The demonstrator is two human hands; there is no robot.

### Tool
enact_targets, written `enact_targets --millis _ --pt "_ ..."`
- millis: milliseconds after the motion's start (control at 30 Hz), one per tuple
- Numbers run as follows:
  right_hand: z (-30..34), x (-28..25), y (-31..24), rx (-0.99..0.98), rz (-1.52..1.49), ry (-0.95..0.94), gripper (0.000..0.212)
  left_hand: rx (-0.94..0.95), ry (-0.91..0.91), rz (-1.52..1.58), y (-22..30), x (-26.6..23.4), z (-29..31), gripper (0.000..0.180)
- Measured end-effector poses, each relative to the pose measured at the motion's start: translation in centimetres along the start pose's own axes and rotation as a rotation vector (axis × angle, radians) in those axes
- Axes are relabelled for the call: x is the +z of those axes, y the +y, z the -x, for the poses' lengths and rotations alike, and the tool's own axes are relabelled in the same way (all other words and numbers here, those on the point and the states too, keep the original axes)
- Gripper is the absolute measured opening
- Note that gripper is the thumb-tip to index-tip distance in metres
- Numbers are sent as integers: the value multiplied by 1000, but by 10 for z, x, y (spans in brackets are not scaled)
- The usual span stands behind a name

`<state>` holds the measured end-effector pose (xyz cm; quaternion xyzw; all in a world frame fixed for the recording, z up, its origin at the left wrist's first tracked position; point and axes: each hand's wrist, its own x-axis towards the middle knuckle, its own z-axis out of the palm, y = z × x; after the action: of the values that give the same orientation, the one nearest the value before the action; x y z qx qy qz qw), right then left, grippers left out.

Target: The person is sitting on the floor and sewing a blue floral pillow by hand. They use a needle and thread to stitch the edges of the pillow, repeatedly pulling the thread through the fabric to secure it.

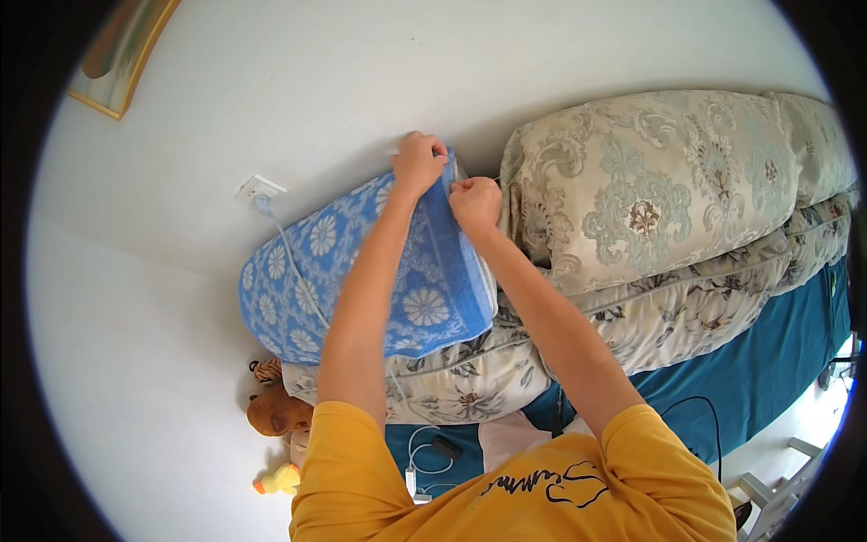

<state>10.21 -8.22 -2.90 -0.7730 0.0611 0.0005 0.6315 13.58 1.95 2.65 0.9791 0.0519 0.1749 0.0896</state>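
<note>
A blue towel with white flowers [361, 271] lies draped over a bulky cushion-like form on the sofa, against the wall. Its darker blue border runs down the right side, and a strip of white shows just beyond that edge. My left hand [418, 165] is closed, pinching the towel near its top right corner by the wall. Close beside it, my right hand [476, 204] has its fingers pressed together on the right border, a little lower down. What lies under the towel is mostly hidden.
A beige patterned cushion [668, 190] stands to the right, above floral padding [695, 307] and a teal cover [731, 343]. From a wall socket [260, 190], a white cable [296, 266] crosses the towel. Plush toys [278, 411] sit at the left end; a black cord [704, 400] lies right.
</note>
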Motion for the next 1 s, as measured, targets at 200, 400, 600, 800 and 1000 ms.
enact_targets --millis 200,400,600,800,1000 --pt "-9 -27 -22 289 -301 -364 9 49 -26 295 -21 6 2 8" --pt "-25 -38 -28 447 -411 -489 3 55 -16 356 -24 10 1 10" --pt "-29 -31 -17 573 -523 -444 6 -2 -42 415 -24 8 3 12" --pt "-12 -17 -8 399 -420 -313 5 -182 -244 531 -24 -4 0 18" --pt "3 -14 -1 302 -433 -217 5 -225 -373 503 -18 -13 -2 25"
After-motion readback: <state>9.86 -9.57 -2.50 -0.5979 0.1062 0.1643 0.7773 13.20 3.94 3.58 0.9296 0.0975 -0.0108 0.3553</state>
